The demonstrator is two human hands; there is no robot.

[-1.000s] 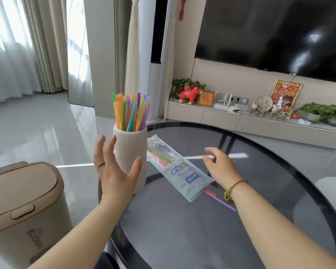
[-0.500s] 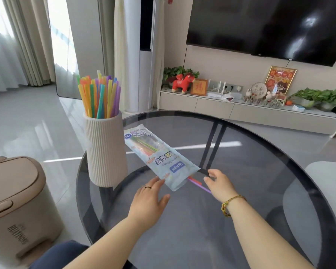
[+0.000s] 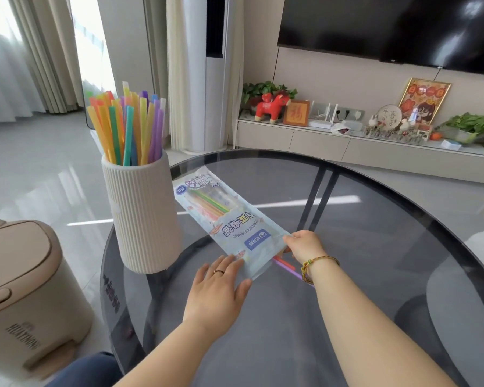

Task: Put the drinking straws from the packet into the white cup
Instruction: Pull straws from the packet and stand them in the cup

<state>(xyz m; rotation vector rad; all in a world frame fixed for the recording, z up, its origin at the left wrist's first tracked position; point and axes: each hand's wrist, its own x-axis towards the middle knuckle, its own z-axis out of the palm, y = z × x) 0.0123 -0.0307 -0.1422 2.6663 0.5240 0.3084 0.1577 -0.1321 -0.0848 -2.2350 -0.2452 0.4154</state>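
Note:
A ribbed white cup (image 3: 144,219) stands at the left of the glass table, filled with several coloured straws (image 3: 129,129). Just right of it the light-blue straw packet (image 3: 229,219) lies flat, with a few straws visible inside. A red and a purple straw (image 3: 287,268) stick out of its near end. My left hand (image 3: 218,286) lies flat with fingers spread, its fingertips on the packet's near left corner. My right hand (image 3: 305,245) pinches the packet's near right corner, just above the protruding straws.
The round dark glass table (image 3: 375,247) stretches to the right. A beige lidded bin (image 3: 25,289) stands on the floor to the left, below the table edge. A low TV cabinet (image 3: 319,141) with ornaments runs along the far wall.
My left hand left the cup and came down to the packet's near end. My right hand slid back and closed on the packet's near corner. The view has shifted closer and to the right.

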